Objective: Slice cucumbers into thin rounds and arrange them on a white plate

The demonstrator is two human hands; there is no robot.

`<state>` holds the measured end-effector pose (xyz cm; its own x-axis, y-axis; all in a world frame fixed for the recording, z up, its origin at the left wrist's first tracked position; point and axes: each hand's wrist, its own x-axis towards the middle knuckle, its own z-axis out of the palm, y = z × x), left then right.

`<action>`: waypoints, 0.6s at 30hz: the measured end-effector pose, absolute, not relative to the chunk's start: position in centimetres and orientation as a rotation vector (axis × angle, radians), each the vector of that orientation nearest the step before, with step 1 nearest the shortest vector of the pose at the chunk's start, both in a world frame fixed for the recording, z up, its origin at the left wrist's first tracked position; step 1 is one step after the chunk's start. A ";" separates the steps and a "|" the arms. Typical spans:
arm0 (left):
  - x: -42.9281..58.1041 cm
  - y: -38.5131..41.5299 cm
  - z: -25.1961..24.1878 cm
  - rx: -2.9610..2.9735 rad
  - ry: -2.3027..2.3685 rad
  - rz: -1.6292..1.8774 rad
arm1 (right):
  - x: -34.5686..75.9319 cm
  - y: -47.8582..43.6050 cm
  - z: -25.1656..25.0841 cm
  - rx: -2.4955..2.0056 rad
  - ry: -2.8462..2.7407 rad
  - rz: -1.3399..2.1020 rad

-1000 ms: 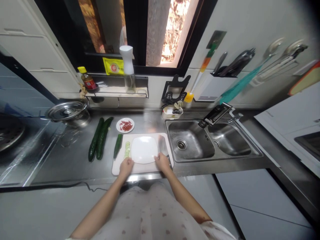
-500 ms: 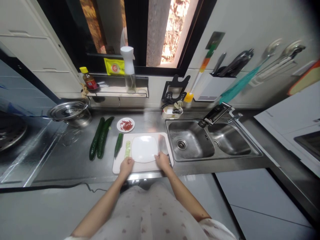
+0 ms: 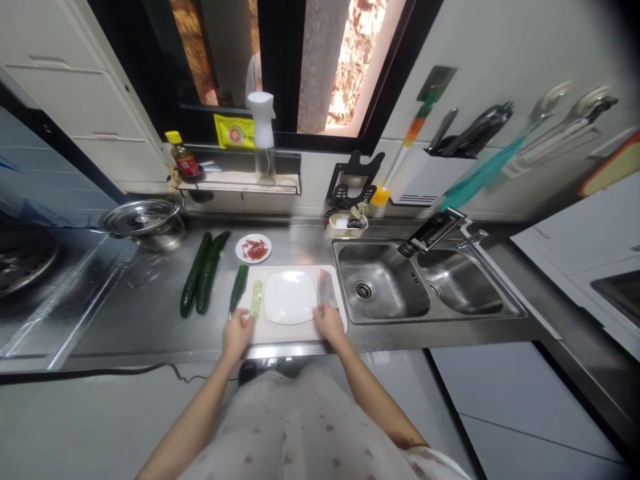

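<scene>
A white squarish plate [image 3: 291, 297] rests on a white cutting board [image 3: 270, 335]. My right hand [image 3: 329, 325] is closed at the plate's lower right edge, beside the blade of a kitchen knife [image 3: 326, 287] whose handle it covers. Left of the plate lies an overlapping row of cucumber slices [image 3: 257, 295]. At the lower end of that row is my left hand [image 3: 237, 335], its fingers curled together and apart from the plate; whatever is between them is hidden. A cut piece of cucumber [image 3: 239, 287] lies along the board's left edge.
Two whole cucumbers [image 3: 204, 273] lie left of the board. A small white dish [image 3: 254, 249] of chopped red pieces is behind it. The double sink [image 3: 383, 280] adjoins the board's right side. A lidded steel pot [image 3: 145, 223] stands at the back left.
My left hand has left the plate's lower left corner and moved left, toward the cut cucumber piece. My right hand stays at the plate's right edge. The view has shifted slightly.
</scene>
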<state>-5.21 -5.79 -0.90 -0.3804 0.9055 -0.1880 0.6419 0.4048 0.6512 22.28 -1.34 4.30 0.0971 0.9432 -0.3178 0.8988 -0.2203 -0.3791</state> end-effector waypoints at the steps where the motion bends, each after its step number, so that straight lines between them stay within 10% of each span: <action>1: -5.7 -5.9 -1.0 1.331 2.150 0.644 | 22.4 -1.3 4.3 -2.241 -1.894 0.773; 18: -5.8 -5.5 -2.3 1.401 2.251 0.407 | 22.3 -1.9 4.3 -2.061 -1.860 0.794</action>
<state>-5.79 -5.49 -2.30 -0.3789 0.8984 -0.2219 0.7640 0.4390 0.4729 22.27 -1.86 4.34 0.0347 0.9740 -0.2241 0.8357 -0.1512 -0.5280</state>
